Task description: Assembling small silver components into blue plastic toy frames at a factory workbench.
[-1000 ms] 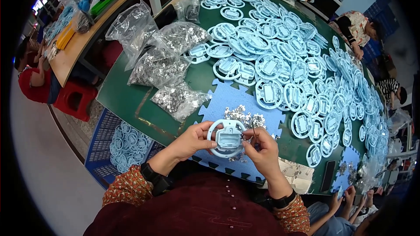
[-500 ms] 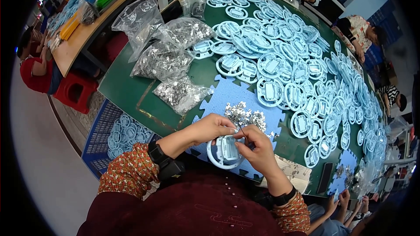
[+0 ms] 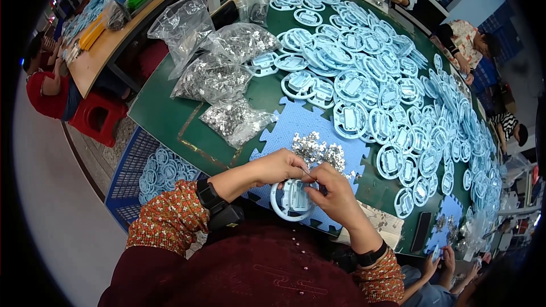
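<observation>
Close in front of me hangs a light-blue round plastic frame [image 3: 293,200] with a box-shaped middle, tilted over the edge of a blue foam mat [image 3: 297,120]. My left hand [image 3: 280,167] is at its upper rim, thumb and fingers pinched together. From the right, my right hand [image 3: 329,187] curls its fingers on the frame's upper right side. Between the two hands' fingertips shows a thin dark tool or strip, too small to name. Just beyond them a heap of small silvery metal pieces [image 3: 318,150] lies on the mat.
A big pile of the same blue frames [image 3: 364,88] covers the green table's right side. Clear bags of metal pieces [image 3: 210,78] sit on the left. A blue crate [image 3: 128,179] of frames stands below the edge. A phone [image 3: 421,231] lies at right; several co-workers sit around.
Both hands stay at the frame's upper rim, with small finger shifts. My left fingertips have come nearer to the right ones. The frame has turned slightly.
</observation>
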`<action>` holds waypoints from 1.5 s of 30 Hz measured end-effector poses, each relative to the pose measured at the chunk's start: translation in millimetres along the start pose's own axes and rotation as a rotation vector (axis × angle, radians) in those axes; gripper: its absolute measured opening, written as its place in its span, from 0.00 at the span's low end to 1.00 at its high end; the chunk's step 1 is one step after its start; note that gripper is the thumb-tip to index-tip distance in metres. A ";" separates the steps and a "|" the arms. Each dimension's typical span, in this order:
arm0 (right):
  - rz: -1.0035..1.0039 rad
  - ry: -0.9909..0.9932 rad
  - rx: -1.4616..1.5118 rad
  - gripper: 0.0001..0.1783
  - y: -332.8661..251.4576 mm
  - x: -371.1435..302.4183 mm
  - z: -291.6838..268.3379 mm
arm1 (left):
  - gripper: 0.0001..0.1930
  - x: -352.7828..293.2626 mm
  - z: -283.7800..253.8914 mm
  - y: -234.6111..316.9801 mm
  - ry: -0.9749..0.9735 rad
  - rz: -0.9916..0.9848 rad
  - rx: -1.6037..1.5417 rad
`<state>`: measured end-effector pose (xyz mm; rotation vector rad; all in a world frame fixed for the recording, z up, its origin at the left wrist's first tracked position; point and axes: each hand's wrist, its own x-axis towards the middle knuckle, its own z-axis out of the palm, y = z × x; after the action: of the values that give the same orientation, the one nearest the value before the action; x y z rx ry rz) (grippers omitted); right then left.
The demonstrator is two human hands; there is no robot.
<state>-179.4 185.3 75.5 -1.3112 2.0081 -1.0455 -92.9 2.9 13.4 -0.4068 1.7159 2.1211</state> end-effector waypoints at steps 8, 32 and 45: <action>-0.030 -0.008 -0.035 0.12 1.1 -1.5 0.5 | 0.08 3.2 -2.3 -4.8 -0.035 -0.019 -0.059; 0.005 0.507 -0.027 0.08 17.4 -6.0 14.5 | 0.31 -17.7 9.4 0.5 0.037 0.197 -0.217; -0.258 0.116 -0.594 0.08 23.4 -3.1 13.8 | 0.32 -19.9 12.7 5.6 0.150 0.345 0.415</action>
<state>-179.8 189.1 48.5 -1.8860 2.3909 -0.6531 -77.7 12.1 29.9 -0.1598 2.3917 1.9077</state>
